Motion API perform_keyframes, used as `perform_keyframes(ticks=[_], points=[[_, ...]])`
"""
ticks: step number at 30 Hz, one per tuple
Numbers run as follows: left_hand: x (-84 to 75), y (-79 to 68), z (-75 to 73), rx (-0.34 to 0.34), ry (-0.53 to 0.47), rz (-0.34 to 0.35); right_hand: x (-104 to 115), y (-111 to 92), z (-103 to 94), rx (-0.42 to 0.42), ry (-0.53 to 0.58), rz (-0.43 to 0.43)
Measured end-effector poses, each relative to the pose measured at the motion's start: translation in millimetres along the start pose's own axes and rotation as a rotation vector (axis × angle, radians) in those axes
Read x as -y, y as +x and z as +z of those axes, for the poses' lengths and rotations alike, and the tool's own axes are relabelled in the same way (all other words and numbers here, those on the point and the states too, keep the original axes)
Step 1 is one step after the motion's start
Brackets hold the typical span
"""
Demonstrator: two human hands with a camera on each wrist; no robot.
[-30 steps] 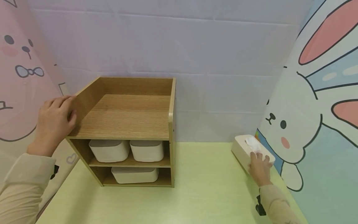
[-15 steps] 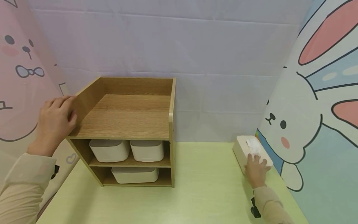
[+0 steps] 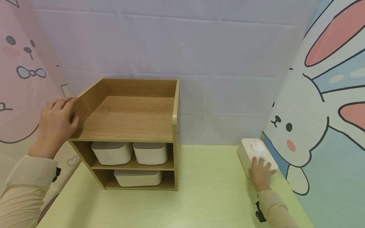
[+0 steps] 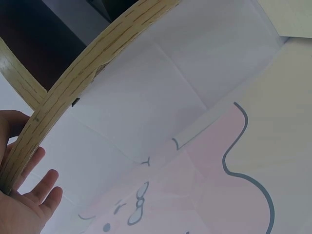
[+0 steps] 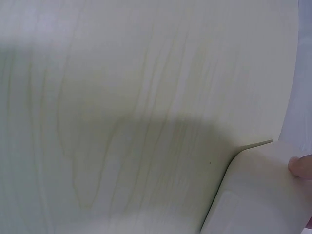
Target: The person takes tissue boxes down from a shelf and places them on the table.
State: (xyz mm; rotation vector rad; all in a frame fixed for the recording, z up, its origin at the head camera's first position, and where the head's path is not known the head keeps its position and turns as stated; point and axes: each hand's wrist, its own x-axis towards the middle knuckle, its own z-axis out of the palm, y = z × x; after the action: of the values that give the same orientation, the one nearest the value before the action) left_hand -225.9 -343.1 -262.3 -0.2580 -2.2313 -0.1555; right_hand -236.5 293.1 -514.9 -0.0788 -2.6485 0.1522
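Note:
At the left of the head view stands a wooden desktop shelf (image 3: pixel 128 117), and my left hand (image 3: pixel 55 125) grips the upper edge of its left side panel. The left wrist view shows the thumb and fingers on opposite faces of the panel (image 4: pixel 73 83). Over at the right, my right hand (image 3: pixel 260 175) holds the near end of a white tissue box (image 3: pixel 246 152), thumb on its left side and fingers spread over the top. A tissue (image 3: pixel 258 148) pokes out of the slot. In the right wrist view the thumb (image 5: pixel 301 166) lies against the box (image 5: pixel 258 195).
Two white bins, a left one (image 3: pixel 112 154) and a right one (image 3: pixel 150 154), sit in the shelf's middle level. A wider bin (image 3: pixel 138 179) lies in the bottom level. Printed cloth walls enclose the pale table (image 3: pixel 205 190) at the back and both sides.
The right hand has shifted slightly left on the tissue box, and the box has turned a little, its near end swinging left. The left hand and the shelf stay put.

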Motion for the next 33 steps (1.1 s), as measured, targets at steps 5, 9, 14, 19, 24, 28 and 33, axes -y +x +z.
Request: perform_keyframes(ticks=[5,9,14,19,24,28,33], points=[[0.0,-0.4,-0.3,0.003,-0.008,-0.004,2.3,4.4,-3.5,0.002,-0.017,-0.012],[-0.2,-0.3,-0.5,0.006,-0.006,-0.005,7.6,8.7,-9.5,-0.009,-0.035,-0.032],[-0.5,0.0,-0.8,0.008,-0.005,0.003,16.7,14.4,-19.1,-0.066,-0.031,-0.089],[-0.6,0.5,-0.5,0.004,-0.005,0.011,30.6,21.4,-29.9,-0.073,-0.019,-0.12],[-0.3,0.9,-0.2,0.006,-0.006,0.006,49.4,28.2,-40.5,-0.063,-0.005,-0.154],[-0.1,1.0,-0.3,0.01,-0.009,0.002,64.5,31.9,-46.9,-0.08,0.001,-0.209],[-0.1,1.2,0.0,0.01,-0.01,-0.001,83.4,33.5,-55.8,-0.13,-0.006,-0.32]])
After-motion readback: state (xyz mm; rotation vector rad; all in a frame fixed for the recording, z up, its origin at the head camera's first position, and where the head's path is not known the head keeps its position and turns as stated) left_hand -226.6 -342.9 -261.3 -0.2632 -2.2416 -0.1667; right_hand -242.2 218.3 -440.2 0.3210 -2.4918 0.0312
